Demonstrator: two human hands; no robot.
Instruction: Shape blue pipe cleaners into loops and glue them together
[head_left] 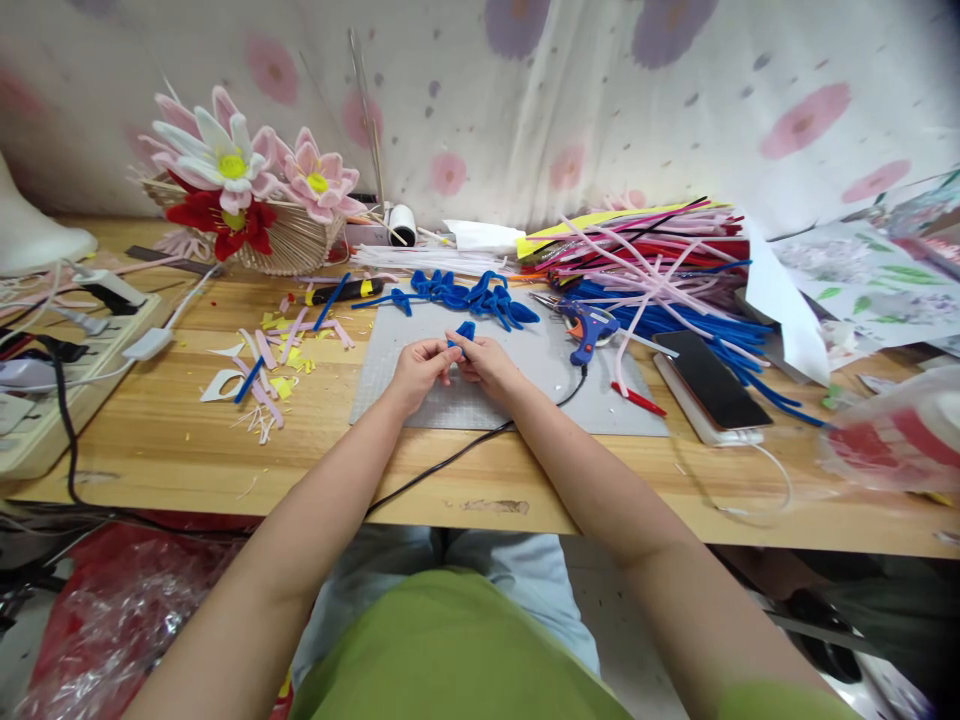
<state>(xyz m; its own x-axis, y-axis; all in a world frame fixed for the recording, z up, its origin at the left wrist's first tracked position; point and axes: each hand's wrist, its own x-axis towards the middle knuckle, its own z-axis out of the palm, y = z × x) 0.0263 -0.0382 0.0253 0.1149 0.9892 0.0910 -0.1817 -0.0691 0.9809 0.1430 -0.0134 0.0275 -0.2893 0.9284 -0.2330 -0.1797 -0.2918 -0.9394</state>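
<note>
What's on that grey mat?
On the mat: fuzzy blue pieces at the back, a glue gun and a red item at right. The left hand and right hand, holding a blue piece, hide what's beneath.

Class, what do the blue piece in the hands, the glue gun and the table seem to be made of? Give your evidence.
Blue piece: probably chenille stem; its surface looks fuzzy and matt.
Glue gun: likely hard plastic, given its smooth, evenly coloured blue casing.
Table: wood or wood-look laminate, smooth, with visible grain.
</note>
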